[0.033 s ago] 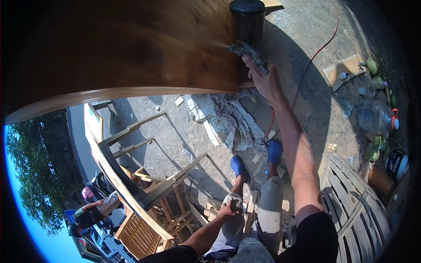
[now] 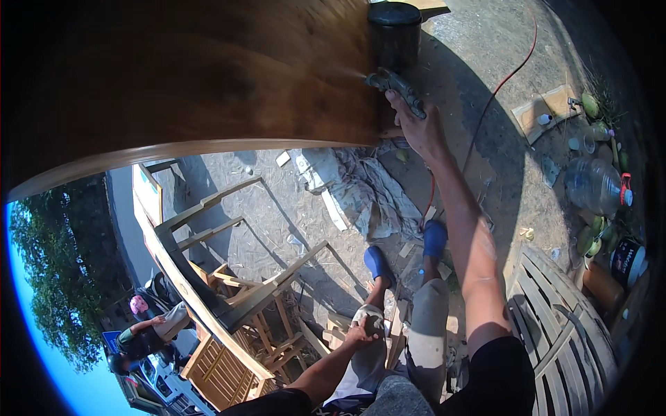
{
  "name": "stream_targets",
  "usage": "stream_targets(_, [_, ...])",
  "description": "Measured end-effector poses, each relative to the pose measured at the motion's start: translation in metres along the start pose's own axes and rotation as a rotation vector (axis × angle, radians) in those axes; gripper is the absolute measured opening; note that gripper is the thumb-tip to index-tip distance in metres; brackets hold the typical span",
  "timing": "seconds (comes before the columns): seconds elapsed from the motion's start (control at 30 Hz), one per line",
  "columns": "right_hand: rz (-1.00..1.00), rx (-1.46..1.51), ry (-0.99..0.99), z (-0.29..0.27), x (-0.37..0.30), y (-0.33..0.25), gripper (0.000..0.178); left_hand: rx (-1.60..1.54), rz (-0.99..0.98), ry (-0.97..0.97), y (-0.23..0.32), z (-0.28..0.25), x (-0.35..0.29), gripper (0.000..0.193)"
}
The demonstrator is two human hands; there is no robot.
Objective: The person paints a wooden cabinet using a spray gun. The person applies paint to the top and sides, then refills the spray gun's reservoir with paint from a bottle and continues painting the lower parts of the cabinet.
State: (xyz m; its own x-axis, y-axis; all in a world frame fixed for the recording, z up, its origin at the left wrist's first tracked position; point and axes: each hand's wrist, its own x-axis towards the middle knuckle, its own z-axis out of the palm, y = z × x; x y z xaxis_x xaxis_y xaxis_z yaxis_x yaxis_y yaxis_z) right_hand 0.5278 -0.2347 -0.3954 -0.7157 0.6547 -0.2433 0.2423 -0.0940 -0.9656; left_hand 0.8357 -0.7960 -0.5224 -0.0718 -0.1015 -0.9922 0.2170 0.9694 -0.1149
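My right hand [image 2: 420, 132] is closed round the handle of a metal spray gun [image 2: 399, 91]. A dark lidded cup [image 2: 395, 36] stands directly above the gun and appears joined to it. Pale mist leaves the nozzle toward the left, along a glossy brown wooden panel [image 2: 208, 90] with a rounded front edge. The gun is close to the panel's right end, and nothing shows it touching the wood. My left hand [image 2: 362, 333] lies on my left knee with the fingers apart, holding nothing.
A red hose [image 2: 501, 84] trails over the ground. Unfinished wooden furniture frames [image 2: 215, 305] stand at left, a slatted wooden piece [image 2: 562, 333] at right. A crumpled cloth [image 2: 361, 187] lies ahead of my feet. A large clear bottle [image 2: 591, 186] is far right; another person [image 2: 149, 340] is lower left.
The spray gun, its cup and my right hand have shifted very slightly right and down. My left hand has stayed on the knee.
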Motion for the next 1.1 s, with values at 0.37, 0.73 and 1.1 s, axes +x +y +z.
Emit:
stream_targets(0.37, [-0.024,-0.192,0.109,0.021,0.056,0.182,0.041,0.021,-0.06,0.033,0.026,-0.004,-0.004,0.118])
stream_targets(0.73, [-0.042,-0.438,0.305,0.046,0.11,0.323,0.041,0.01,-0.11,-0.002,0.048,-0.002,-0.006,0.114])
stream_targets(1.1, [-0.098,-0.131,0.035,-0.01,0.093,0.113,0.039,0.048,-0.08,0.082,0.045,0.007,-0.003,0.112])
